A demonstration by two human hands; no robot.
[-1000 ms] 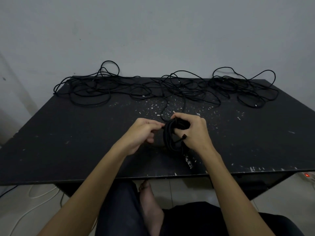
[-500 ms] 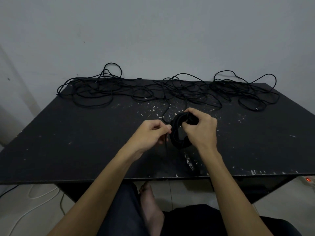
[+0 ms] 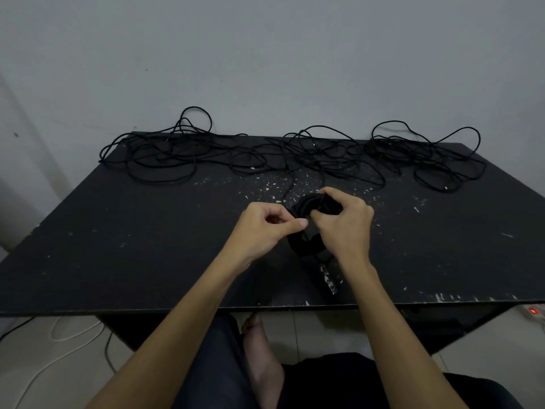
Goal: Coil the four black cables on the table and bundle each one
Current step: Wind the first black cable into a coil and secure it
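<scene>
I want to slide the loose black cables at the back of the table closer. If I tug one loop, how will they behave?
The loose cables look thin and floppy, so a tugged loop would probably stretch out, not move the pile. Their loops overlap, so neighbours may drag along and tangle. They seem light; some arcs already overhang the table at its far edge and might slip off.

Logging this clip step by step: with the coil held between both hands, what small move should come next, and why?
Probably pull more slack and lay another loop onto the coil. The right hand grips the coil, the left hand pinches a strand beside it, and a strand still runs back to the loose cables at the far edge of the table, so this cable looks unfinished.
</scene>
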